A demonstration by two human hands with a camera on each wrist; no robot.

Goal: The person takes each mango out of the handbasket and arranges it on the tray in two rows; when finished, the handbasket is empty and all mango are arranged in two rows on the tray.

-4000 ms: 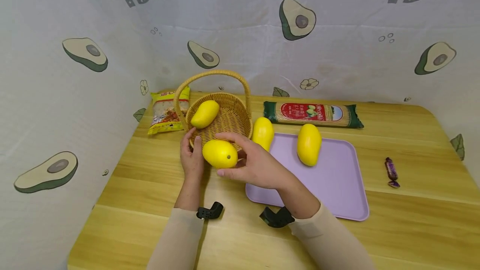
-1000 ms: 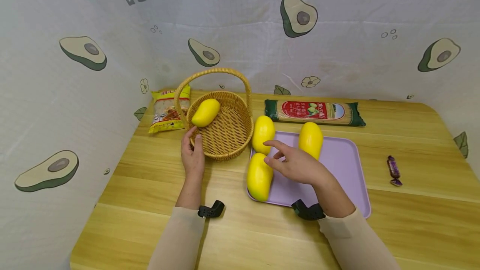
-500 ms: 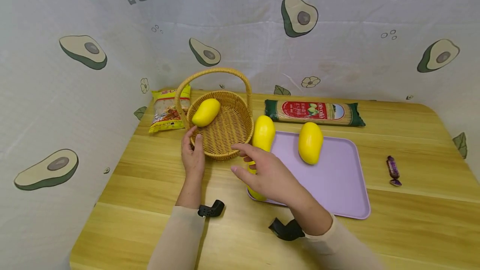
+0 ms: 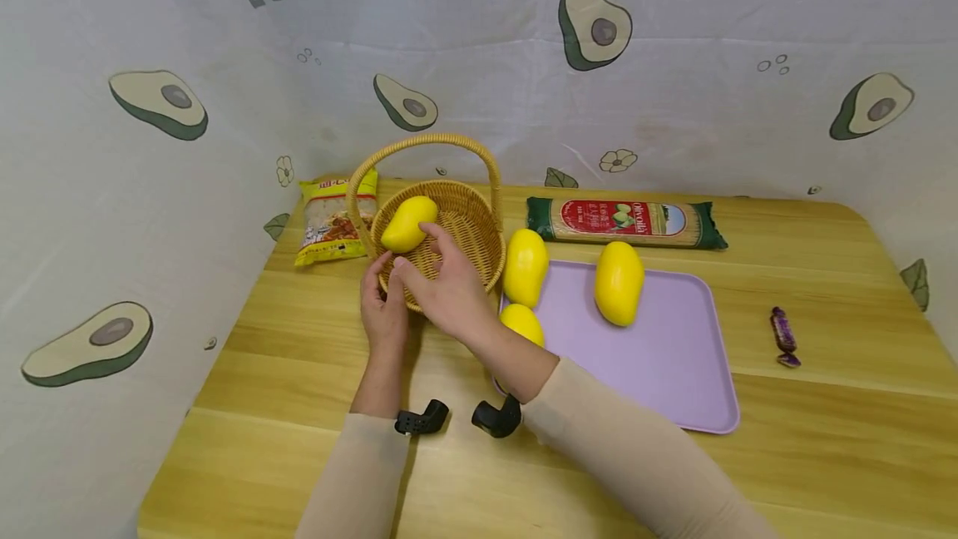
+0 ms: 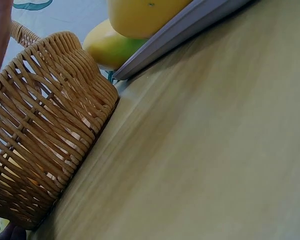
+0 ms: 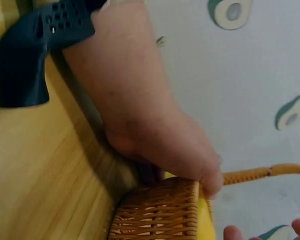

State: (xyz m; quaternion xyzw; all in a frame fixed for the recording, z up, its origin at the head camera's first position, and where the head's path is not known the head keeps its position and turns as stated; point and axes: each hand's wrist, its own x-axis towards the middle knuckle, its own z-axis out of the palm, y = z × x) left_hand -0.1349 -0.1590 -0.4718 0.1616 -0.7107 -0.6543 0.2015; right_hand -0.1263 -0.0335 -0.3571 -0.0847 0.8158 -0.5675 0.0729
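Observation:
A wicker basket [image 4: 479, 227] with a tall arched handle stands on the wooden table, holding one yellow mango [image 4: 409, 224] on its left side. My left hand [image 4: 384, 310] grips the basket's near-left rim; the right wrist view also shows that hand [image 6: 165, 125] at the basket wall. Over the basket reaches my right hand [image 4: 452, 289], thumb and index finger spread beside the mango, with no grip on it visible. Three other mangoes lie at the lilac tray [image 4: 636, 373]: one at its back-left corner [image 4: 525, 267], one near the back edge [image 4: 619, 284], one front-left [image 4: 524, 323], partly hidden by my right arm.
Behind the tray lies a long spaghetti pack [image 4: 624, 221]. A yellow food bag [image 4: 332, 223] sits left of the basket, partly behind its handle. To the tray's right is a purple wrapped candy [image 4: 783, 335]. An avocado-print cloth [image 4: 494, 65] hangs behind the table.
My right hand held a mango in front of the basket earlier; that mango then lay front-left on the tray. The right hand has since moved left over the basket. My left hand stayed put.

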